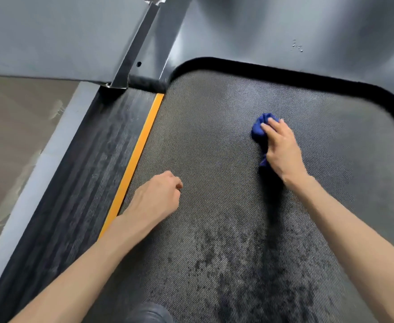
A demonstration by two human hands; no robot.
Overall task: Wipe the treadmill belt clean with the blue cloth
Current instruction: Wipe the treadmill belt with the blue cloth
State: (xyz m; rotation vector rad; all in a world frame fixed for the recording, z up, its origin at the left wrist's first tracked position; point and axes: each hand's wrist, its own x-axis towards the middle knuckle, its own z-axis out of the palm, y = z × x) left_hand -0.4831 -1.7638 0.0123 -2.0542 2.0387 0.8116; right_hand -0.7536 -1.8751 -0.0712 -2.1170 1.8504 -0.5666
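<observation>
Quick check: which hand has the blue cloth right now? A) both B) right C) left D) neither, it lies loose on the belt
B: the right hand grips the bunched blue cloth on the treadmill belt; the left hand, fingers curled, holds nothing.

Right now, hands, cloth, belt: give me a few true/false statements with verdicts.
1. The right hand holds the blue cloth against the treadmill belt. True.
2. The left hand grips the cloth too. False: its fingers are curled on nothing, over the belt.
3. A yellow strip runs along the belt's left edge. True.
4. The cloth is spread flat. False: it is bunched under the hand.
5. Dark blotches mark the belt's near end. True.
</observation>
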